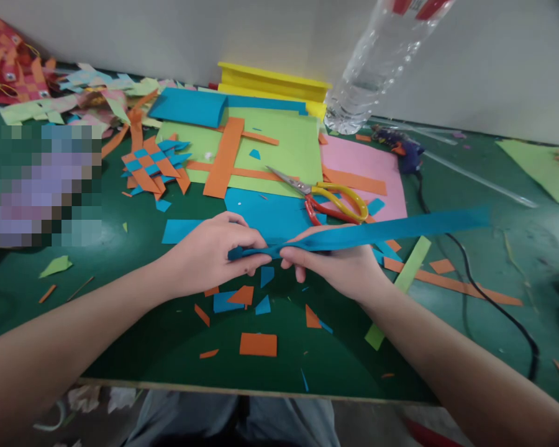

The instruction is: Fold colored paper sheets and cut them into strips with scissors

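Note:
A long blue paper strip (377, 231) is pinched between both hands above the green table. Its short left end lies in the closed fingers of my left hand (214, 251). My right hand (340, 257) grips the strip close by, thumb on top, and the long free end sticks out to the right. The strip looks folded or creased where the fingertips meet. Just behind the hands, scissors (328, 195) with yellow and red handles lie on blue paper (265, 208). A woven orange-and-blue paper piece (153, 164) lies at the back left.
A clear plastic bottle (368, 68) stands at the back right, near a glue gun (407, 149) with a black cord (470, 276). Green (279, 133) and pink sheets (363, 158) lie behind. Paper scraps (258, 344) litter the table (144, 347). Red woven paper pieces (18, 68) sit far left.

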Demonstrator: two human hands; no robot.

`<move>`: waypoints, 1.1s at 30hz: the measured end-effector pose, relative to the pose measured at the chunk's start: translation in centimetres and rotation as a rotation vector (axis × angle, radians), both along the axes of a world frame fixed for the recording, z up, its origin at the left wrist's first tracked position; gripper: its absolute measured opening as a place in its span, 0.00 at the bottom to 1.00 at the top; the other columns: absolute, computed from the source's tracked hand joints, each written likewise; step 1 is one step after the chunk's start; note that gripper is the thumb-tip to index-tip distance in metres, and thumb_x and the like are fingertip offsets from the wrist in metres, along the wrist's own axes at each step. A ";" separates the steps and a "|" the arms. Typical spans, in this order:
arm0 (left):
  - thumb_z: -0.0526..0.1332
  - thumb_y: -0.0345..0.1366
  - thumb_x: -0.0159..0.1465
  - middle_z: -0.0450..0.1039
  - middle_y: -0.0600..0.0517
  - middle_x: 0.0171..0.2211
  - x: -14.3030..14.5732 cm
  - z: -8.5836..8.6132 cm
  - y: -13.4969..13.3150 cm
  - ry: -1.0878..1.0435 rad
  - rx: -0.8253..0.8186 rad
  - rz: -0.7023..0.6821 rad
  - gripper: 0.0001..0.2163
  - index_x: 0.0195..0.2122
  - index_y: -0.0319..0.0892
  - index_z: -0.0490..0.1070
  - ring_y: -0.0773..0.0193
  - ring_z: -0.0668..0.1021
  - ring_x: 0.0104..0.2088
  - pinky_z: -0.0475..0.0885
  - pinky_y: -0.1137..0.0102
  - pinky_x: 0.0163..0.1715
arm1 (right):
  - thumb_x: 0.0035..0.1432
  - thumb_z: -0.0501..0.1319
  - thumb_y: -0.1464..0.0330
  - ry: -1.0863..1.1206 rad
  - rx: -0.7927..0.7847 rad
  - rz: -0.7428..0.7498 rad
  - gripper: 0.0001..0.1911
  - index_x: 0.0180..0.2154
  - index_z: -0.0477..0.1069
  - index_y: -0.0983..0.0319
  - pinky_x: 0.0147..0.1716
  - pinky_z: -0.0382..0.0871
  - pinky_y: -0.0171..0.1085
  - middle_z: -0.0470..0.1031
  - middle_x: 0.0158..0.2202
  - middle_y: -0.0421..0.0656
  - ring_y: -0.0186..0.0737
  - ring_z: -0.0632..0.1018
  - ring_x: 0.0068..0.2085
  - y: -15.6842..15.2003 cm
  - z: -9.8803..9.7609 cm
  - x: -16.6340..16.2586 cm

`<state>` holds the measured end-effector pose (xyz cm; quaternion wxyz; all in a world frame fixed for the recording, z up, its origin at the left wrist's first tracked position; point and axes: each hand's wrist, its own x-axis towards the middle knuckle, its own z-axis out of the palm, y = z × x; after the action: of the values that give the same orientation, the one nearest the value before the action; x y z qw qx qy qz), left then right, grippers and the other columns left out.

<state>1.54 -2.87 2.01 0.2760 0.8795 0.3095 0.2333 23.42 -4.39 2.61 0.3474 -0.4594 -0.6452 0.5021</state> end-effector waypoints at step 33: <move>0.61 0.39 0.67 0.77 0.60 0.24 -0.2 0.3 0.3 0.024 -0.064 -0.005 0.13 0.25 0.43 0.71 0.68 0.75 0.28 0.66 0.64 0.51 | 0.49 0.72 0.61 0.113 -0.054 -0.062 0.14 0.21 0.75 0.62 0.21 0.71 0.33 0.77 0.20 0.39 0.31 0.75 0.18 1.0 -0.9 1.0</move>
<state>1.31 -2.55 2.30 0.3009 0.8737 0.3179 0.2123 24.47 -3.36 1.75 0.3864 -0.4592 -0.5961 0.5333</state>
